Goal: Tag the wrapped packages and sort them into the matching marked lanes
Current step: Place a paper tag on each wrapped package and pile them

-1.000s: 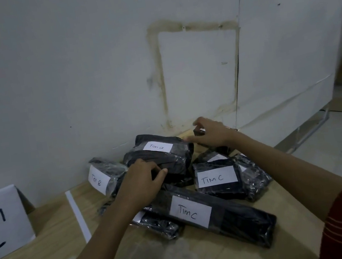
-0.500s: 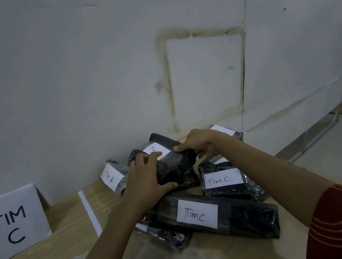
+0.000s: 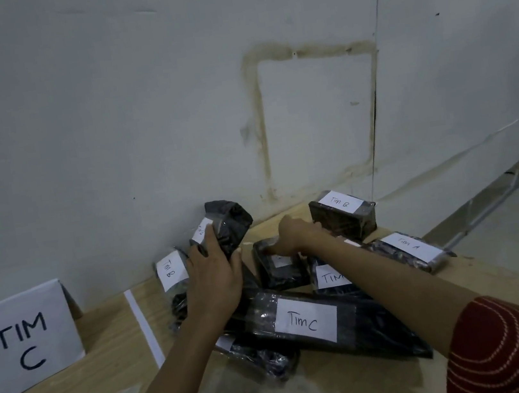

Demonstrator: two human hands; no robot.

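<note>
Head view: left hand [image 3: 215,270] curls its fingers round an upturned package [image 3: 233,220]; right hand [image 3: 296,234] touches a smaller package [image 3: 283,272], grip unclear.

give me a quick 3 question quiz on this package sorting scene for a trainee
1. True or false: the left hand grips a black wrapped package.
2. The standing sign reads: A) TIM A B) TIM B C) TIM C
3. Fill in: the boxy package by the wall, beyond the right hand, is tagged Tim ___.
Key: 1 true; 2 C; 3 B.
</note>
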